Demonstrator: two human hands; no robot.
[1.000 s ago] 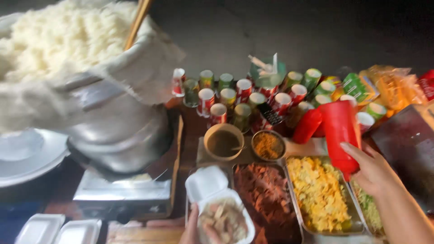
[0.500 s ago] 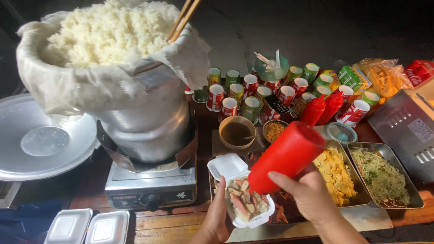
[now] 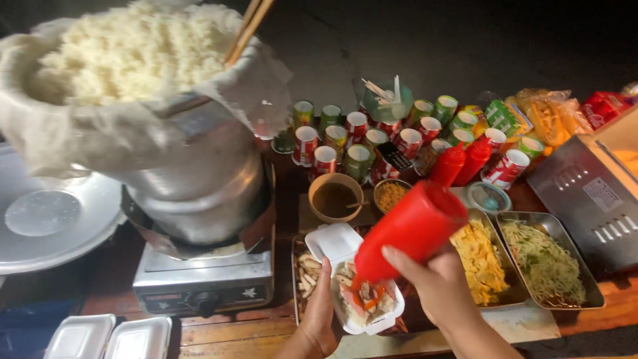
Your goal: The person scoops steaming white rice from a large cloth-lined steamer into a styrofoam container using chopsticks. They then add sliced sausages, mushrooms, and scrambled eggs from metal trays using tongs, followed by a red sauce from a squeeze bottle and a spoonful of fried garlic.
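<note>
A: Item one, the hands?

B: Right hand [image 3: 435, 282], fingers wrapped round a red squeeze bottle [image 3: 409, 229], tipped nozzle-down to the lower left. Left hand [image 3: 320, 312], fingers curled up against the near left side of a white foam box [image 3: 362, 292], holding it from beneath.

A: Bottle relative to box?

B: The nozzle sits directly over the food in the box, at or just above it; I cannot tell whether it touches. Red streaks show on the pale sliced filling. The box lid stands open on the far side, toward the bowls.

A: What lies under and beside the box?

B: A metal tray of sliced pieces [image 3: 307, 276], partly covered by the box. To the right, a tray of yellow egg strips [image 3: 480, 256], then a tray of pale green shreds [image 3: 548, 262], side by side.

A: Further back?

B: A brown bowl of dark sauce [image 3: 334, 197], with a small bowl of orange flakes [image 3: 391, 194] just beside it. Two more red bottles [image 3: 462, 163] stand upright behind. Beyond them, rows of drink cans [image 3: 345, 143].

A: Left side?

B: A large metal pot [image 3: 199, 179] on a gas stove [image 3: 206, 279], lined with cloth and heaped with white rice [image 3: 133, 53], with chopsticks [image 3: 247, 28] stuck in. A round metal lid [image 3: 46, 219] lies at the far left. Two closed foam boxes [image 3: 109, 338] sit at the near edge.
</note>
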